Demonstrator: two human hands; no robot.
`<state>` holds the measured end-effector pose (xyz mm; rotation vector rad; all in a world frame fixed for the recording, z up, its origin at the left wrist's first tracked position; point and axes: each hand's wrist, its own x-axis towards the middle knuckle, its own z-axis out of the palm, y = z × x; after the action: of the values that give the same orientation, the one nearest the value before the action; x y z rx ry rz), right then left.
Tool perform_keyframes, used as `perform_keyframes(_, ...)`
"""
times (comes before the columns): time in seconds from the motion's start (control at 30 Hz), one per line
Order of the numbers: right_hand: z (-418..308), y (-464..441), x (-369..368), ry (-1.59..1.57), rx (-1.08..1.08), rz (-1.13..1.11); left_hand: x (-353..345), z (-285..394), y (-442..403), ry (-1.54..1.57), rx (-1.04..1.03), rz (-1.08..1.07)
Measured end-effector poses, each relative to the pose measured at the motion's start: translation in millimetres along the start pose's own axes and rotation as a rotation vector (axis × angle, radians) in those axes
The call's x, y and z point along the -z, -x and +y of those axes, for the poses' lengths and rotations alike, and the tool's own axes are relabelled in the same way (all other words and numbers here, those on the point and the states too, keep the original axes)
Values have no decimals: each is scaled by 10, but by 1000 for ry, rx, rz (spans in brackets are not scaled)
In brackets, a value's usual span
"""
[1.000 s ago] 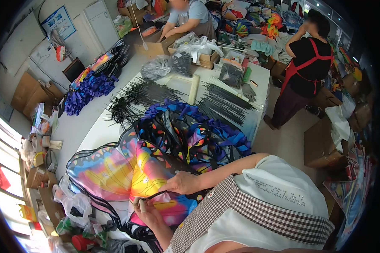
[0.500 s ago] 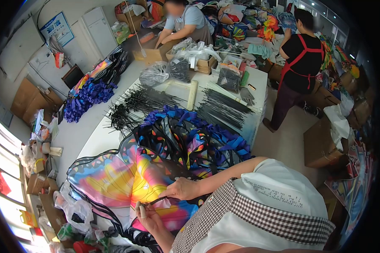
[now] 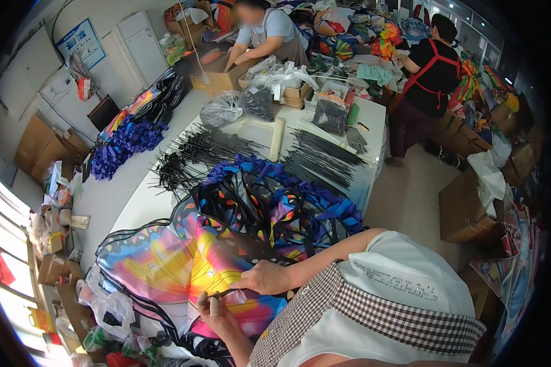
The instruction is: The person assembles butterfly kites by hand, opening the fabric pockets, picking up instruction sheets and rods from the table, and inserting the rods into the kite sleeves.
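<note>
A butterfly kite (image 3: 165, 257) of shiny printed fabric, pink, yellow and blue with black edging, lies spread in front of me. My right hand (image 3: 264, 278) is over its middle, fingers closed at one end of a short dark strip (image 3: 221, 294). At the strip's other end, my left hand (image 3: 217, 313) pinches with thumb and fingers; pale covers are on some fingertips. Whether the strip is a rod or part of the kite's edging, I cannot tell. Beyond my hands lies a heap of similar black-edged kites (image 3: 245, 199) with blue-purple ribbons (image 3: 324, 199).
Bundles of black rods (image 3: 324, 159) (image 3: 208, 147) and a cream bar (image 3: 277, 139) lie on the white table (image 3: 138, 205). Plastic bags (image 3: 221, 109) and a grey glove (image 3: 356, 140) are farther back. One person works at a cardboard box (image 3: 217, 81); another (image 3: 431, 79) stands right.
My left hand has shifted slightly, its fingers now closer around the dark strip; my right hand is nearly still. The person at right has moved a little left and away.
</note>
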<state>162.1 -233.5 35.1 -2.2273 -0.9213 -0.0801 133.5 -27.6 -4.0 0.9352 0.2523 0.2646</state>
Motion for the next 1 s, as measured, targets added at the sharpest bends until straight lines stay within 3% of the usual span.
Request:
perform_keyframes(0.37, 63, -152, -136, -62, -20, 57, -150, -6, 48, -207, -46, -17)
perform_keyframes(0.47, 119, -139, -160, -172, -70, 86, -93, 101, 16, -568, -185, -111)
perform_keyframes(0.5, 135, -128, -151, -222, -92, 100, -56, 97, -18, -565, -181, -109)
perform_keyframes(0.6, 160, -121, -177, -237, -74, 99, 117, 116, -192, -862, -80, -362)
perform_keyframes(0.63, 167, -122, -178, -244, -66, 102, 140, 160, -239, -860, -84, -364)
perform_keyframes(0.73, 190, -112, -135, -231, -61, 74, 157, 330, -331, -711, 208, -430)
perform_keyframes(1.0, 239, -115, -155, -171, 1, -30, 295, 329, -509, -214, 356, -432)
